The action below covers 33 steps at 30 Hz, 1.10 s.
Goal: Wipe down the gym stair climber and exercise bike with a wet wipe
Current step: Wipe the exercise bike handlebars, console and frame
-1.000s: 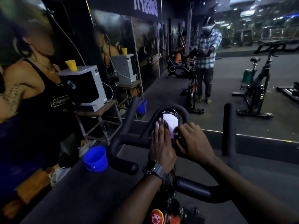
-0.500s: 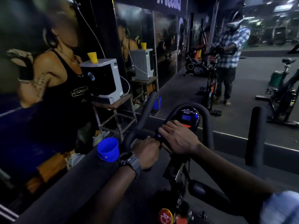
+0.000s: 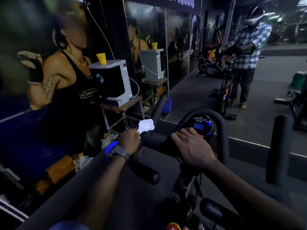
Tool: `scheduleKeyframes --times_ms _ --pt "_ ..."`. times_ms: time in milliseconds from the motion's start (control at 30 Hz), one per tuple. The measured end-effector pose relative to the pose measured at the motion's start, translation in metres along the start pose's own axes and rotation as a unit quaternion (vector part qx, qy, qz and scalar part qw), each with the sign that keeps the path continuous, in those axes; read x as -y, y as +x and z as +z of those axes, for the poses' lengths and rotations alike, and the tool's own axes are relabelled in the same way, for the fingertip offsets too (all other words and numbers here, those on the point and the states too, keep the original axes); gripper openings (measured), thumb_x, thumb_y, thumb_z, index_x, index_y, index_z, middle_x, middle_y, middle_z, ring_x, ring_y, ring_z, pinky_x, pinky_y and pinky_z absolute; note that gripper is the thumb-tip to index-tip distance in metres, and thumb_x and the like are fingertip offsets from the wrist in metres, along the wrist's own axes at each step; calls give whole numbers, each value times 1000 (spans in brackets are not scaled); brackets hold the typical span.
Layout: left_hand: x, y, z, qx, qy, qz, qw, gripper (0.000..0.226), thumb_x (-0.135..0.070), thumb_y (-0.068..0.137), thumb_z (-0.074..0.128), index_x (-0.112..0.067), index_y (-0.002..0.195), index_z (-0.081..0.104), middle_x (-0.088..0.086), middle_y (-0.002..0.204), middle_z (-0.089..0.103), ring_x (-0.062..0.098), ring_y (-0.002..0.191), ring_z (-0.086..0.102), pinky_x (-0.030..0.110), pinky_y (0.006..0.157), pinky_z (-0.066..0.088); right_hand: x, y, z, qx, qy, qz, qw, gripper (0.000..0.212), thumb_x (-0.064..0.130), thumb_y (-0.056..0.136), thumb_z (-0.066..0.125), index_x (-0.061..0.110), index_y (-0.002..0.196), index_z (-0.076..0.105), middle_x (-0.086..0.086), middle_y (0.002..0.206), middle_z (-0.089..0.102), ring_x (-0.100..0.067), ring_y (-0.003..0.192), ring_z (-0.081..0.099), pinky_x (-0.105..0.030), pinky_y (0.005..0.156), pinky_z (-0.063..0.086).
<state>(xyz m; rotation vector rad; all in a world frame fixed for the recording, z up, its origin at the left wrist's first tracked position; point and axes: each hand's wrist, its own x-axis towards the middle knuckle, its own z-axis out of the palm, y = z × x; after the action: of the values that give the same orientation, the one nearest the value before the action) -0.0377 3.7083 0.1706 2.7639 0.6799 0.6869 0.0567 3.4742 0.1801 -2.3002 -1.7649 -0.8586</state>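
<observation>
Left hand (image 3: 130, 138) grips the white wipe (image 3: 146, 126) against the bike's handlebar (image 3: 156, 140), right hand (image 3: 191, 145) lies flat just below the console (image 3: 203, 126), whose blue digits blur unreadably.

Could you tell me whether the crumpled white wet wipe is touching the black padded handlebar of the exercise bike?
Touching. The head view shows the left hand pressing the wipe onto the handlebar, with no gap visible between them.

A dim gym before us, mirror-walled.

We see a wall mural (image 3: 54, 77) at left, a white machine (image 3: 114, 80) on a wooden stand (image 3: 123, 108), a yellow cup (image 3: 101, 58) on top, and dark rubber floor (image 3: 191, 95).
</observation>
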Motion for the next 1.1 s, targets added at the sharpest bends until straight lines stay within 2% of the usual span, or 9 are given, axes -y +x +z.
scheduleKeyframes --times_ms 167,300,400,500,600,733,833,933,1100 --pt "-12 -11 17 7 -116 -4 993 26 -31 78 63 -14 97 71 5 96 65 21 89 63 27 77 45 0 0 3 -18 4 0 1000 36 38 70 59 21 92 36 0 77 56 -24 76 51 -35 75 33" --pt "-13 -3 19 -63 -53 -3 997 17 -23 84 71 -7 80 75 7 90 60 24 85 59 27 73 41 0 0 2 -18 11 0 1000 35 37 72 57 21 95 36 0 78 58 -24 76 52 -35 75 34" --pt "-1 -3 9 -40 -19 64 997 12 -15 84 65 -7 82 74 10 84 66 31 78 64 32 67 45 0 0 -1 -12 13 1 1000 33 37 71 53 21 94 35 -1 78 58 -24 76 52 -36 75 35" --pt "11 -16 2 6 -7 154 988 19 -8 74 67 -12 91 75 5 84 71 26 76 69 26 68 43 0 -1 0 -8 11 2 1000 30 36 72 52 21 93 36 0 78 58 -24 76 52 -36 75 36" --pt "15 -33 -5 48 5 201 978 20 -9 68 69 -20 84 73 -1 77 66 17 71 63 24 63 40 0 -1 1 -11 9 1 1000 27 36 75 54 20 92 40 0 78 58 -24 76 52 -36 75 35" --pt "5 -37 -9 45 -50 247 967 7 -10 65 65 -14 70 62 3 101 59 18 90 54 23 81 42 1 2 1 -9 4 3 1000 24 36 76 49 18 92 46 -1 78 58 -24 76 52 -36 75 36" --pt "-24 -33 -9 24 -52 324 944 16 1 69 59 -3 85 59 10 90 62 16 84 52 11 83 36 2 2 0 0 6 6 1000 24 36 76 45 18 92 47 -1 78 59 -24 76 52 -37 74 39" --pt "-31 -20 0 10 -11 301 954 9 -9 86 47 -10 93 53 4 75 53 19 74 54 22 65 36 1 1 -2 5 11 10 1000 27 37 74 46 19 93 43 -1 78 59 -24 76 53 -37 74 37" --pt "-2 -15 20 89 34 243 965 43 -22 83 46 -12 122 62 8 117 61 30 105 59 37 90 46 0 1 0 12 9 9 1000 33 39 71 59 19 92 44 1 79 59 -23 77 52 -35 75 35"
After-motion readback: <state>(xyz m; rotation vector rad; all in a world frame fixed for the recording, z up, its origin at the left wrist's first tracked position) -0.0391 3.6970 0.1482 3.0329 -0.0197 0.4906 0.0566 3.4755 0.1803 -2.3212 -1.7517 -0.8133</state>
